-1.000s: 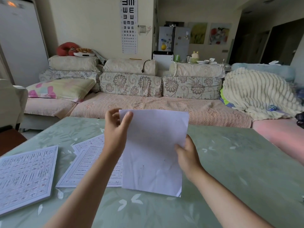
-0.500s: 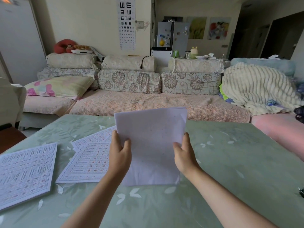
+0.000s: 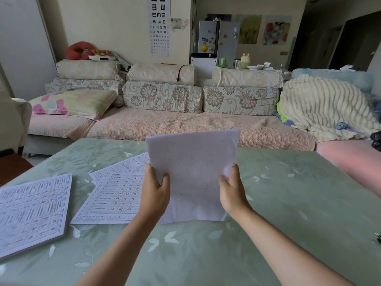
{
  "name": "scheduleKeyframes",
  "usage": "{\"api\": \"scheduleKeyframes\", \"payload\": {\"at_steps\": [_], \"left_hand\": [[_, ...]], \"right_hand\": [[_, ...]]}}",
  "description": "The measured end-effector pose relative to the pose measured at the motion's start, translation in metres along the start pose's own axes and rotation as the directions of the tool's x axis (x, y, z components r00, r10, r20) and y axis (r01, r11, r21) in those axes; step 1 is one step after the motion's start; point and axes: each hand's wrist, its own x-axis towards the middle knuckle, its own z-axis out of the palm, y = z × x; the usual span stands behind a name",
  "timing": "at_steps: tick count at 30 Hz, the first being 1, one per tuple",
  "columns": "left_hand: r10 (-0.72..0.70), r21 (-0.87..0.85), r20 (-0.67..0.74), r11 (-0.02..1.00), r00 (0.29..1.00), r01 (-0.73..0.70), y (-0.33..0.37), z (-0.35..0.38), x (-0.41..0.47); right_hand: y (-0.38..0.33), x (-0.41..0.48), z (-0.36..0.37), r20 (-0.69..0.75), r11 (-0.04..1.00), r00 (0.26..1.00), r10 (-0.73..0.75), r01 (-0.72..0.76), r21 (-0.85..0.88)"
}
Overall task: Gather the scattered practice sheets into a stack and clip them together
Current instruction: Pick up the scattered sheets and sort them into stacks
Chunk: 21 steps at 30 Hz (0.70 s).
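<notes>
I hold a thin stack of practice sheets [image 3: 193, 174] upright, blank back toward me, its bottom edge standing on the green table [image 3: 288, 203]. My left hand [image 3: 154, 193] grips the stack's left edge, thumb in front. At the right edge, my right hand [image 3: 233, 190] grips it the same way. Two printed sheets [image 3: 115, 195] lie overlapped flat on the table just left of my left hand. Another printed sheet [image 3: 33, 209] lies further left near the table's edge. A small dark object [image 3: 378, 237] shows at the right frame edge; I cannot tell what it is.
Behind the table stands a long sofa [image 3: 165, 124] with floral cushions, a pillow and a ribbed blanket [image 3: 325, 108]. A pink seat [image 3: 350, 159] is at the right, past the table's far corner.
My left hand slid from the stack's top down to its left edge. The stack came down and upright, with its bottom edge now on the table.
</notes>
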Motion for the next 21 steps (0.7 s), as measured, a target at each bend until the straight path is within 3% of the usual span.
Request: {"api": "scheduleKeyframes", "payload": {"at_steps": [7,10,13,16,21], "left_hand": [[-0.088,0.203,0.037,0.976,0.995,0.078,-0.006,-0.023,0.02],[-0.128,0.329,0.077,0.94,0.989,0.096,-0.006,-0.053,0.041],[-0.24,0.317,0.027,0.923,0.97,0.22,-0.015,-0.092,0.061],[-0.366,0.247,-0.043,0.898,0.93,0.365,-0.035,-0.145,0.075],[-0.474,0.342,-0.1,0.809,0.875,0.478,-0.084,-0.246,0.08]], "right_hand": [[-0.025,0.004,0.016,0.028,0.998,0.999,0.019,-0.017,-0.058],[-0.042,0.01,0.037,0.122,0.99,0.989,0.088,-0.074,-0.116],[-0.055,0.018,0.084,0.184,0.979,0.966,0.183,-0.162,-0.122],[-0.071,0.022,0.148,0.276,0.966,0.927,0.254,-0.229,-0.119],[-0.109,0.006,0.263,0.467,0.926,0.801,0.375,-0.305,-0.221]]}}
